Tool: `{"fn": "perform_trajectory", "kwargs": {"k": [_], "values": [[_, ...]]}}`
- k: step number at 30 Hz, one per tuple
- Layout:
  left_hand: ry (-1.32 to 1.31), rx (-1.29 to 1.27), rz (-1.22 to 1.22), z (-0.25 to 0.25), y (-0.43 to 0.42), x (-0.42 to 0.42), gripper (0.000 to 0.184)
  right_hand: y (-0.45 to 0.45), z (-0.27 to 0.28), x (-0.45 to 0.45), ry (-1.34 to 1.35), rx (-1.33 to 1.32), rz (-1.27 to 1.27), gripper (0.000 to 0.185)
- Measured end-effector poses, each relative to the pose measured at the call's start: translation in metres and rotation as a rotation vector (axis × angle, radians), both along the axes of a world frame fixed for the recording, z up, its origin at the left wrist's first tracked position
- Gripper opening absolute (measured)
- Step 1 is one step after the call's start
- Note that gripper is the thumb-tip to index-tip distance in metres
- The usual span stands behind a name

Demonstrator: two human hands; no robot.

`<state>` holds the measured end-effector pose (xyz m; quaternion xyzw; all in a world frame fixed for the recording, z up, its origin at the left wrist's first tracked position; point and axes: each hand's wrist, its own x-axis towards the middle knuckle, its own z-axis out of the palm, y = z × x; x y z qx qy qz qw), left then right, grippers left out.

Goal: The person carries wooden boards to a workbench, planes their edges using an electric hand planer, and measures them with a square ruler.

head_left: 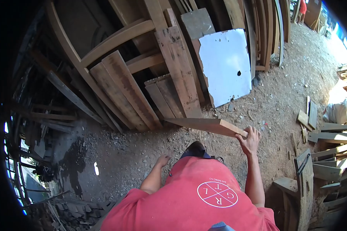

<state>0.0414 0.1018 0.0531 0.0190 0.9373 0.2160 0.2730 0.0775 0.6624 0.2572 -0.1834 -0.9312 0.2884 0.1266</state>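
My right hand (249,139) is closed round the near end of a wooden plank (210,126), on the right of the view. The plank reaches left from the hand, and its far end is near the foot of the leaning boards (173,73). My left hand (164,159) hangs low beside my body over the gravelly ground, its fingers small and partly curled; whether they are open or closed is unclear. A white panel (225,67) with torn edges and a dark hole leans beyond the plank.
Wooden frames (115,40) and long boards lean at the upper left and top. On the right lie stacked offcuts (331,171), a white sack (337,112) and an upright board (305,188). Scrap wood (81,211) is piled at the lower left. Part of a person (303,7) shows far off.
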Motion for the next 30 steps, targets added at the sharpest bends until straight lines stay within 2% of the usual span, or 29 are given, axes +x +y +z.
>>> {"fn": "perform_trajectory", "kwargs": {"k": [2, 3, 5, 6, 8, 9, 11, 12, 13, 15, 17, 19, 22, 24, 27, 28, 30], "values": [[-0.302, -0.138, -0.001, 0.003, -0.007, 0.000, 0.046, 0.001, 0.001, -0.005, 0.014, -0.004, -0.007, 0.073], [-0.304, -0.133, -0.007, -0.002, -0.014, 0.002, 0.046, 0.001, 0.002, -0.007, 0.015, 0.003, -0.002, 0.073], [-0.316, -0.127, -0.196, -0.020, -0.033, 0.013, 0.046, -0.002, 0.004, -0.011, 0.005, 0.015, 0.006, 0.073], [-0.323, -0.121, -0.195, -0.023, -0.037, 0.014, 0.046, -0.003, 0.009, -0.013, 0.005, 0.021, 0.026, 0.072], [-0.339, -0.224, -0.479, -0.031, -0.044, 0.012, 0.044, -0.005, 0.019, -0.015, -0.001, 0.034, 0.049, 0.071], [-0.339, -0.219, -0.468, -0.037, -0.040, 0.012, 0.044, -0.004, 0.023, -0.017, 0.021, -0.006, 0.076, 0.069], [-0.299, -0.115, -0.091, -0.047, -0.045, 0.000, 0.045, -0.014, 0.031, -0.048, 0.041, 0.012, 0.162, 0.074], [-0.287, -0.140, -0.267, -0.059, -0.051, -0.014, 0.045, -0.007, 0.035, -0.044, 0.013, 0.086, 0.161, 0.081], [-0.276, -0.163, -0.449, -0.071, -0.054, -0.030, 0.045, -0.009, 0.039, -0.050, 0.011, 0.028, 0.177, 0.083], [-0.285, -0.148, -0.223, -0.079, -0.047, -0.061, 0.042, -0.019, 0.061, -0.074, -0.001, -0.015, 0.214, 0.085], [-0.228, 0.104, 0.012, -0.086, -0.051, -0.095, 0.038, -0.035, 0.084, -0.091, -0.055, 0.031, 0.304, 0.082], [-0.193, 0.242, 0.305, -0.074, -0.045, -0.123, 0.035, -0.059, 0.112, -0.114, -0.066, 0.074, 0.378, 0.083], [-0.192, 0.308, 0.362, -0.060, -0.043, -0.159, 0.035, -0.093, 0.145, -0.152, -0.073, 0.101, 0.409, 0.091], [-0.245, 0.325, 0.350, -0.070, -0.046, -0.178, 0.036, -0.094, 0.133, -0.174, -0.054, 0.187, 0.355, 0.092], [-0.289, 0.310, 0.306, -0.091, -0.050, -0.188, 0.037, -0.113, 0.135, -0.194, 0.044, 0.171, 0.185, 0.094], [-0.266, 0.288, 0.268, -0.096, -0.053, -0.189, 0.037, -0.116, 0.134, -0.196, -0.010, -0.079, 0.102, 0.092], [-0.318, 0.287, 0.244, -0.105, -0.063, -0.186, 0.037, -0.123, 0.133, -0.195, -0.074, -0.324, -0.003, 0.090]]}}
